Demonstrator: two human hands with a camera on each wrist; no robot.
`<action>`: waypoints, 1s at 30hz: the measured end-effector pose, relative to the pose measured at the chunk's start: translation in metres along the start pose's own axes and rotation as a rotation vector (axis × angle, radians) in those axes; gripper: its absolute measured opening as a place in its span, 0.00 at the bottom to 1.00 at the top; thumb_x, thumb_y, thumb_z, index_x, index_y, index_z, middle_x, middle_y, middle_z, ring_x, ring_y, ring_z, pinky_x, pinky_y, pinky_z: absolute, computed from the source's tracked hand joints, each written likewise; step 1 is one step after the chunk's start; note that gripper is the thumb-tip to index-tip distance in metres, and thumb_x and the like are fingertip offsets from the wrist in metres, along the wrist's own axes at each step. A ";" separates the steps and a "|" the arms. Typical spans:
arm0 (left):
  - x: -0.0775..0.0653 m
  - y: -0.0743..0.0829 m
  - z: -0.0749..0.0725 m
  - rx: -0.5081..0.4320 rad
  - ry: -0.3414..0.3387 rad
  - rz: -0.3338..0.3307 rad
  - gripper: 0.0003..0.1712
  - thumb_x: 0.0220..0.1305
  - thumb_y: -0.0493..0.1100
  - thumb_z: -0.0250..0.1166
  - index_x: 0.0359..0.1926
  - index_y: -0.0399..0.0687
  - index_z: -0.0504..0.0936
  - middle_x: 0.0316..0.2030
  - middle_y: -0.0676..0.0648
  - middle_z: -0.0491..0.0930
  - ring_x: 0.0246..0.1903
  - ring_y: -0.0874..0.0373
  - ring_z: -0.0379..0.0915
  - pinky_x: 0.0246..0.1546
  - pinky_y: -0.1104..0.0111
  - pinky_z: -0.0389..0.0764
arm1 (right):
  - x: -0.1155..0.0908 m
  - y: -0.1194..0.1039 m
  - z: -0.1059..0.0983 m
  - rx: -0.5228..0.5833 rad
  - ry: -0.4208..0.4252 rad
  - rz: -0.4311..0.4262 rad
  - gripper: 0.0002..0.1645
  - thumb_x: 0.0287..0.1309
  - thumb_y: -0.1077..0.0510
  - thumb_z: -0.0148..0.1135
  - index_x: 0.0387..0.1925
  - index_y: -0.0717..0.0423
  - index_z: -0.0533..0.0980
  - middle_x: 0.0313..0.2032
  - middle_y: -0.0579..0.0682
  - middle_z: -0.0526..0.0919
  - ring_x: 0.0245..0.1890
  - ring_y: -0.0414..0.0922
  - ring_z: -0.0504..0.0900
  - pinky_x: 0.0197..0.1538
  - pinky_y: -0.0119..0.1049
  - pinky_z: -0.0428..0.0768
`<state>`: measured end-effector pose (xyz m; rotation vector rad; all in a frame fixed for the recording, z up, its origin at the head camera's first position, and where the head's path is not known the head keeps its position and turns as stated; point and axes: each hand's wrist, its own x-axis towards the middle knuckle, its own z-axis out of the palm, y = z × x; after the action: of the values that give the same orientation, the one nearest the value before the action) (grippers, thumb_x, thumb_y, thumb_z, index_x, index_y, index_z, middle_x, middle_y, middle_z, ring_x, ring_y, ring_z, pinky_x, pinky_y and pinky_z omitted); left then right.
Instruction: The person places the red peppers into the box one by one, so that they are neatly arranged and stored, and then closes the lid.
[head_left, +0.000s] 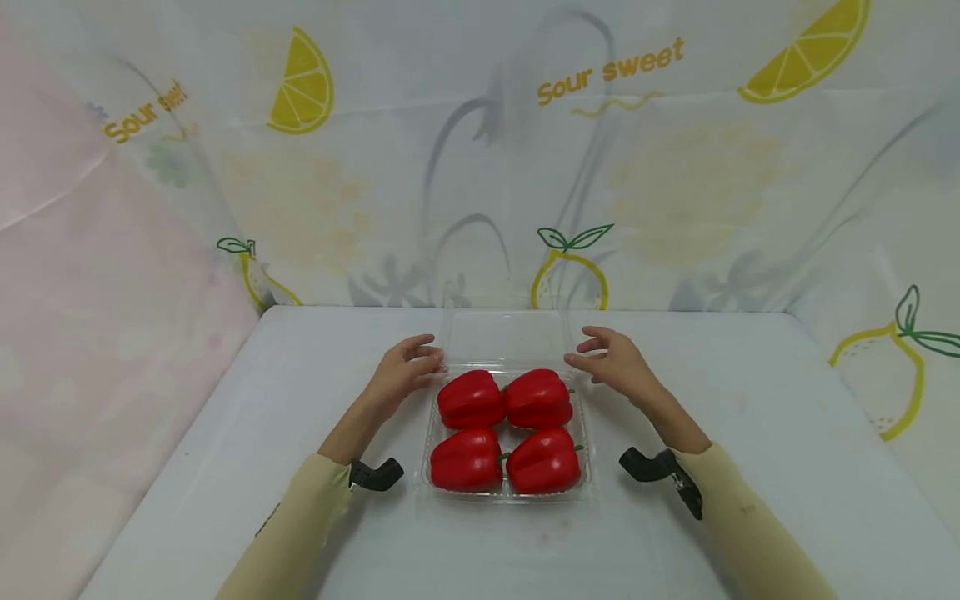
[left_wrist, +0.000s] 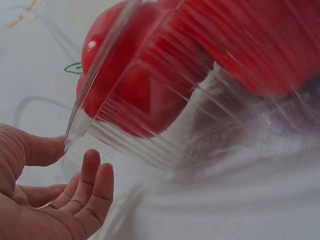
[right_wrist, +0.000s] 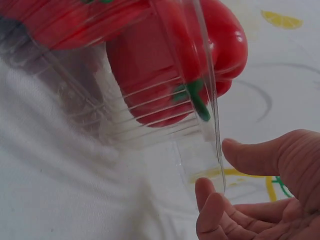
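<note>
A clear plastic clamshell box [head_left: 510, 498] holds several red bell peppers [head_left: 470, 460] with green stems. Its see-through lid [head_left: 506, 337] is raised at the back. By the rear left corner is my left hand [head_left: 405, 371], fingers loosely bent and apart. In the left wrist view, its thumb tip [left_wrist: 59, 150] is right at the plastic edge. On the other side my right hand [head_left: 615, 360] reaches in with spread, bent fingers beside the lid. The right wrist view shows the right thumb tip [right_wrist: 230, 150] close to the rim and the fingertips [right_wrist: 204, 187] below.
The box stands on a white-covered table [head_left: 675, 533]. A lemon-printed cloth [head_left: 480, 167] hangs along the back edge, and a pinkish cloth [head_left: 97, 333] along the left. Dark wrist camera mounts [head_left: 648, 467] jut from both sleeves near the box.
</note>
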<state>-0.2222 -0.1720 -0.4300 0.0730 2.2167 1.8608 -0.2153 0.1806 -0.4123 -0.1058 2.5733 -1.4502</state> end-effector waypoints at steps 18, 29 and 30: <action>0.004 0.007 0.003 -0.138 0.015 -0.034 0.32 0.69 0.35 0.60 0.71 0.32 0.62 0.57 0.30 0.70 0.45 0.53 0.79 0.50 0.64 0.81 | 0.003 0.006 -0.002 0.340 -0.072 0.128 0.37 0.64 0.58 0.63 0.71 0.64 0.61 0.54 0.62 0.78 0.47 0.47 0.83 0.47 0.35 0.82; 0.003 0.013 0.004 -0.151 0.035 0.126 0.32 0.66 0.31 0.61 0.70 0.38 0.64 0.59 0.27 0.66 0.44 0.48 0.79 0.44 0.66 0.83 | -0.001 0.004 -0.003 0.288 0.085 -0.031 0.32 0.61 0.62 0.65 0.65 0.62 0.68 0.50 0.65 0.77 0.40 0.47 0.83 0.40 0.35 0.82; 0.003 0.013 0.005 -0.145 0.041 0.145 0.32 0.66 0.31 0.61 0.70 0.39 0.65 0.58 0.27 0.66 0.45 0.45 0.79 0.44 0.65 0.83 | -0.001 0.004 -0.003 0.291 0.097 -0.044 0.31 0.61 0.62 0.65 0.65 0.63 0.68 0.50 0.65 0.77 0.40 0.45 0.83 0.40 0.35 0.82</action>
<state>-0.2258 -0.1643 -0.4182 0.1755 2.1469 2.1121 -0.2148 0.1854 -0.4143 -0.0522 2.4127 -1.8700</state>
